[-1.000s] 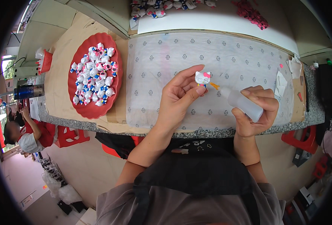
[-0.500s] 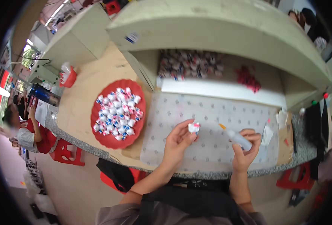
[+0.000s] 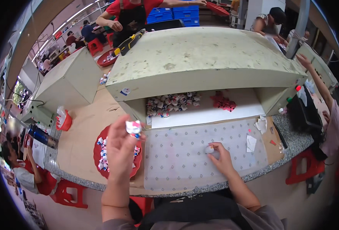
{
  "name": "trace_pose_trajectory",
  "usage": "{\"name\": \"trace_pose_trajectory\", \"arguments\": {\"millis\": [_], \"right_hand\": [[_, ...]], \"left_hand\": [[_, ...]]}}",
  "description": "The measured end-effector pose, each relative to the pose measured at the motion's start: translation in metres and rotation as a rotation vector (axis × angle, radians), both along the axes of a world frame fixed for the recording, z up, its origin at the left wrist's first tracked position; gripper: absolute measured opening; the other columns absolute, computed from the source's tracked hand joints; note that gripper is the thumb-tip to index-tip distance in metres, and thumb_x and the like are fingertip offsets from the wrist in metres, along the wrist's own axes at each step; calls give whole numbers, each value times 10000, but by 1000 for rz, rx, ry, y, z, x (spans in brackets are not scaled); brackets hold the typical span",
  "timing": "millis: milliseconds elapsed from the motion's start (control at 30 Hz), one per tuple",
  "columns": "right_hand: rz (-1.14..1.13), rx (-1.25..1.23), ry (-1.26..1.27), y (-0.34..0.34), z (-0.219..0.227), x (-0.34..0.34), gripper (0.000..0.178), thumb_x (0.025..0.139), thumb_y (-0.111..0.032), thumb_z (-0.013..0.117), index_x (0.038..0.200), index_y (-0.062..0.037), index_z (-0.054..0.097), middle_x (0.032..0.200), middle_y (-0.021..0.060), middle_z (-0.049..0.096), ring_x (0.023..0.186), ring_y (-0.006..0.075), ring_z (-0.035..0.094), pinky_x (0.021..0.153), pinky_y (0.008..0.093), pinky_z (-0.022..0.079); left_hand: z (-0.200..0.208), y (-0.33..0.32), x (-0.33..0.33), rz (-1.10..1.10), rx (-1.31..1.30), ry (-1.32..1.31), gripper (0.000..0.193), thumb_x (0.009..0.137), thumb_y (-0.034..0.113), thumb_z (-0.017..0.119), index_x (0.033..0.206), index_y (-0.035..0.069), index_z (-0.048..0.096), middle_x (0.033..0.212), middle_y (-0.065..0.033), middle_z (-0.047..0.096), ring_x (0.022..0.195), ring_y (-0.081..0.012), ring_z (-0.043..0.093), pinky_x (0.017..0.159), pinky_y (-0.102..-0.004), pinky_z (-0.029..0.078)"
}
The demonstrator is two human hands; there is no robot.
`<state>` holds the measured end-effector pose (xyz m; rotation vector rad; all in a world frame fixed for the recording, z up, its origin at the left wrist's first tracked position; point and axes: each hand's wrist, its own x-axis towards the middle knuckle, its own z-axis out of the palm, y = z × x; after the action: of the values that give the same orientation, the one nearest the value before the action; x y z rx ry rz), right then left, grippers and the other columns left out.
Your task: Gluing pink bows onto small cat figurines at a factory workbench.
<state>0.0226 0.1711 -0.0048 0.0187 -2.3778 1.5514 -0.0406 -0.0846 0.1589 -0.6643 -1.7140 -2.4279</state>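
My left hand [image 3: 119, 151] is raised over the right part of a red scalloped tray [image 3: 105, 132], its fingers closed on a small white figurine [image 3: 133, 127] with pink and blue parts. Under that hand, several similar figurines [image 3: 103, 155] lie in the tray, partly hidden by my hand and wrist. Lower and to the right, my right hand [image 3: 222, 158] grips a translucent squeeze bottle [image 3: 209, 150] above the patterned mat [image 3: 177, 161]. The bottle appears nearly end-on, with a spot of its orange tip showing.
A pale green shelf box [image 3: 204, 50] stands behind the mat, holding more figurines [image 3: 169, 102] and a heap of pink-red pieces [image 3: 224, 102]. A red basket [image 3: 64, 122] and blue bottle [image 3: 43, 137] are at left. Pliers [image 3: 130, 43] lie on top. Co-workers sit and stand around.
My left hand has risen and moved left with the figurine, now over the tray. My right hand has shifted left and turned the bottle end-on. The view has tilted up, showing more room.
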Motion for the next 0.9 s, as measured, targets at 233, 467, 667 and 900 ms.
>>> {"name": "trace_pose_trajectory", "arguments": {"millis": [233, 467, 667, 900], "right_hand": [[12, 85, -44, 1, 2, 1, 320, 706, -29, 580, 1003, -11, 461, 941, 100, 543, 845, 199, 549, 754, 275, 424], [-93, -806, 177, 1, 32, 3, 263, 753, 0, 510, 993, 16, 404, 897, 100, 496, 719, 163, 543, 602, 276, 454], [-56, -1155, 238, 0, 35, 2, 297, 715, 20, 538, 997, 5, 446, 942, 101, 484, 799, 126, 474, 626, 230, 392], [-74, -595, 405, -13, 30, 8, 297, 618, 38, 574, 891, -1, 462, 862, 129, 485, 748, 177, 492, 632, 258, 420]], "left_hand": [[-88, 53, 31, -278, 143, -456, 393, 780, 37, 511, 1149, 14, 379, 1009, -150, 519, 825, -150, 518, 746, -277, 418], [-124, 91, 25, -322, 198, -582, 383, 796, 50, 499, 1156, 23, 370, 1011, -129, 524, 844, -144, 516, 767, -262, 408], [-141, 87, 25, -286, 141, -588, 359, 788, 61, 525, 1129, 40, 416, 959, -77, 555, 817, -122, 527, 758, -252, 418], [-142, 84, 29, -258, 144, -609, 386, 772, 58, 542, 1135, 48, 412, 1008, -119, 551, 809, -133, 537, 750, -251, 413]]}}
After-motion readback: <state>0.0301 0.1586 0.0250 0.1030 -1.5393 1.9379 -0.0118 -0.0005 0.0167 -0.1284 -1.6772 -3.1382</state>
